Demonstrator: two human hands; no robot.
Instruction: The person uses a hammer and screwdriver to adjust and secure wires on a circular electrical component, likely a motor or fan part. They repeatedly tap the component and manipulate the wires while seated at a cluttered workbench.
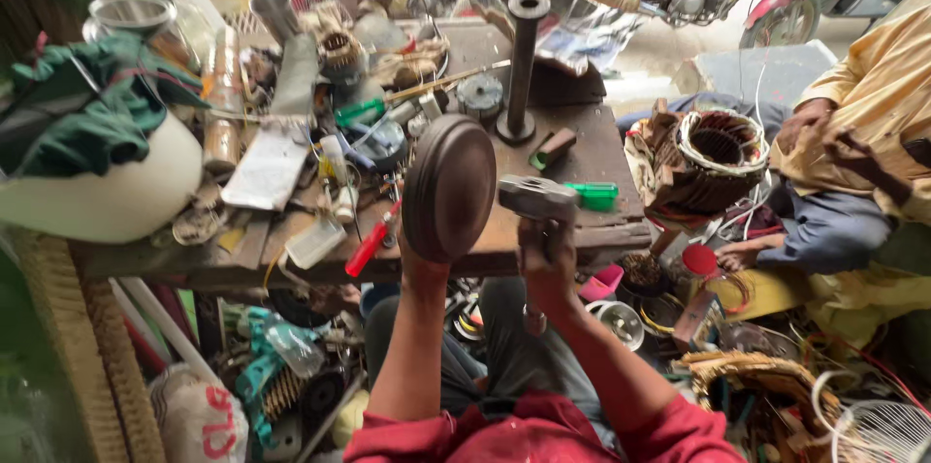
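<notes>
Gripping a brown round cover (449,189), the left hand (419,259) faces the right hand (548,255) clenched around a hammer (536,198)

1. The left hand (419,264) holds a round dark-brown motor end cover (449,189) upright on edge, above the near edge of the wooden worktop (592,162)
2. The right hand (548,255) grips a hammer (536,198), its metal head just beside the cover
3. A red-handled screwdriver (369,245) lies left of the cover; a green-handled tool (593,195) lies right of the hammer
4. A dark metal post (522,61) stands upright farther back
5. Another person (863,133) sits to the right, beside a wound motor stator (715,148)
</notes>
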